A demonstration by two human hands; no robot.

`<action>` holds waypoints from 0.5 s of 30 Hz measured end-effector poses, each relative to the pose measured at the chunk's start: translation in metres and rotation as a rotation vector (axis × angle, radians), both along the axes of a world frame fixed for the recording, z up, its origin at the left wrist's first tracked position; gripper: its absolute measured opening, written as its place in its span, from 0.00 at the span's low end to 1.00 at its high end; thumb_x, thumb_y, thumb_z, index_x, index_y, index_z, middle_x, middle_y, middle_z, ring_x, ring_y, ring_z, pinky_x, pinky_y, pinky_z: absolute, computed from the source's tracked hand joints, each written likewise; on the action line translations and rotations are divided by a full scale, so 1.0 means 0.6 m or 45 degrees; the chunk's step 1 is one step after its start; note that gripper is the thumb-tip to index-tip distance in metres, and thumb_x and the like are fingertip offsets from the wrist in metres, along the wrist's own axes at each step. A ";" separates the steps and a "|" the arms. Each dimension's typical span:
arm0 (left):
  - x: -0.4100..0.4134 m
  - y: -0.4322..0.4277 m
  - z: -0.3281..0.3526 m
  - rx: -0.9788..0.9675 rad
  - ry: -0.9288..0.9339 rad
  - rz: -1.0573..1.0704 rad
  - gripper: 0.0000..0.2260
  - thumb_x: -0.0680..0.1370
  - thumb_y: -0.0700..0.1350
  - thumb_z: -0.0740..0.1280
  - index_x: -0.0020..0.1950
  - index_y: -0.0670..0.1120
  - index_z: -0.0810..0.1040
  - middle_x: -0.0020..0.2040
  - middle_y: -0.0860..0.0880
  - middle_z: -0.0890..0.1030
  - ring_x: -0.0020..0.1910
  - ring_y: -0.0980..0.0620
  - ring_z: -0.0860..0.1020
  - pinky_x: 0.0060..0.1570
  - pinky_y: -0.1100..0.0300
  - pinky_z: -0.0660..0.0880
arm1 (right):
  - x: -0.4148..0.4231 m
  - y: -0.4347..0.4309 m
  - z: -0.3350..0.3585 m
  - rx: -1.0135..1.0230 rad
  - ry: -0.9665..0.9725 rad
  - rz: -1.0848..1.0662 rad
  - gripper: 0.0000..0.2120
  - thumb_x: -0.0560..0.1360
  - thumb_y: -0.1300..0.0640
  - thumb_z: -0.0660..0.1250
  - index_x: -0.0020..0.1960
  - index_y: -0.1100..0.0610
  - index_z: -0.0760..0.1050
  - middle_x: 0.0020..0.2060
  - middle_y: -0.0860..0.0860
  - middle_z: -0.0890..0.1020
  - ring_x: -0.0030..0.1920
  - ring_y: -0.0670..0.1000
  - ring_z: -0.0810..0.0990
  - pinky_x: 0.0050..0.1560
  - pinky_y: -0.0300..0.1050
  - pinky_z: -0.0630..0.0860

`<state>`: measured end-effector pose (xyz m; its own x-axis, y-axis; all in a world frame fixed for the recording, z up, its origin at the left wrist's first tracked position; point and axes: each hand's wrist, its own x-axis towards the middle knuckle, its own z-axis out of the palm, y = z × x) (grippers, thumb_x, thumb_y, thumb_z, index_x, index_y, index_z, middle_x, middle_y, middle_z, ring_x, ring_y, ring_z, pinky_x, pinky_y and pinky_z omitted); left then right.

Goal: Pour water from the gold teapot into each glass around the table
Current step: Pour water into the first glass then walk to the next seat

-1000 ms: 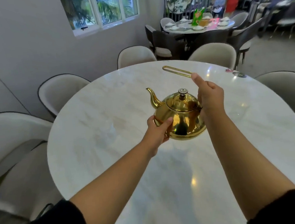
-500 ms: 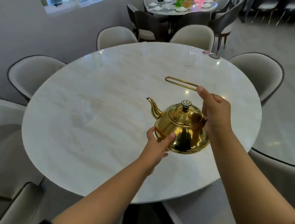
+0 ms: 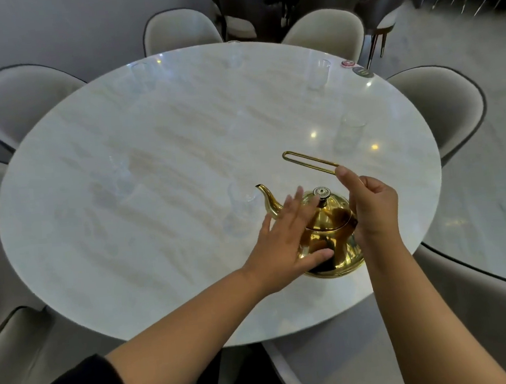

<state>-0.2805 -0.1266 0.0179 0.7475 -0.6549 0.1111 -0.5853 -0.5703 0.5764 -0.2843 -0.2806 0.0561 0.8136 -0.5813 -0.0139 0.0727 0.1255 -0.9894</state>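
Observation:
The gold teapot (image 3: 337,242) is at the round marble table's (image 3: 136,261) near right part, with its spout pointing left. I cannot tell whether its base touches the table. My right hand (image 3: 371,206) pinches the thin gold loop handle, which sticks up and to the left. My left hand (image 3: 283,244) lies flat against the pot's left side, fingers spread toward the lid and thumb low on the body. A clear glass (image 3: 241,211) stands just left of the spout. Other clear glasses (image 3: 316,73) (image 3: 348,135) (image 3: 120,172) stand around the table, faint against the marble.
Padded beige chairs ring the table: on the left (image 3: 23,97), at the back (image 3: 178,31) and on the right (image 3: 438,104). Another chair (image 3: 438,328) is close under my right arm. Two small round discs (image 3: 355,67) lie at the far right rim. A second dining table and dark chairs stand behind.
My left hand has left its grip low on the pot's side and now spreads open across the pot toward the lid. The view has tilted down, and the glasses have come into sight.

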 end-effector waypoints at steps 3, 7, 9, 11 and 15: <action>0.019 -0.003 -0.014 0.142 -0.007 -0.093 0.34 0.77 0.63 0.57 0.75 0.60 0.41 0.73 0.61 0.35 0.74 0.57 0.36 0.70 0.50 0.36 | 0.017 0.000 -0.007 -0.001 0.016 0.008 0.24 0.67 0.54 0.77 0.26 0.57 0.62 0.21 0.49 0.59 0.22 0.45 0.58 0.26 0.35 0.63; 0.038 0.001 -0.025 0.209 0.005 -0.112 0.33 0.77 0.63 0.58 0.75 0.61 0.42 0.75 0.59 0.35 0.75 0.56 0.36 0.69 0.53 0.35 | 0.039 0.005 -0.014 -0.027 0.034 0.043 0.25 0.66 0.54 0.78 0.25 0.55 0.61 0.19 0.45 0.61 0.22 0.45 0.59 0.27 0.38 0.62; 0.046 0.007 -0.025 0.230 0.019 -0.129 0.34 0.77 0.63 0.58 0.75 0.61 0.41 0.76 0.57 0.36 0.75 0.56 0.38 0.69 0.53 0.35 | 0.049 0.010 -0.014 -0.081 0.055 0.065 0.25 0.65 0.53 0.78 0.26 0.56 0.62 0.20 0.47 0.61 0.23 0.46 0.60 0.27 0.39 0.63; 0.054 0.013 -0.026 0.235 0.031 -0.148 0.34 0.77 0.63 0.58 0.75 0.61 0.40 0.75 0.58 0.35 0.75 0.56 0.39 0.70 0.53 0.37 | 0.056 0.017 -0.012 -0.160 0.084 0.081 0.23 0.65 0.52 0.78 0.29 0.60 0.65 0.22 0.49 0.61 0.24 0.47 0.61 0.26 0.39 0.63; 0.064 0.021 -0.031 0.223 0.039 -0.176 0.34 0.77 0.63 0.58 0.74 0.63 0.38 0.73 0.59 0.33 0.76 0.55 0.41 0.70 0.53 0.39 | 0.068 0.027 -0.007 -0.245 0.137 0.100 0.23 0.65 0.50 0.78 0.29 0.60 0.67 0.22 0.50 0.62 0.25 0.49 0.62 0.28 0.40 0.65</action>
<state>-0.2424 -0.1138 -0.0005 0.6508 -0.7585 -0.0344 -0.6486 -0.5789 0.4941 -0.2437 -0.2644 0.0516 0.8563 -0.5165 0.0020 -0.0367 -0.0648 -0.9972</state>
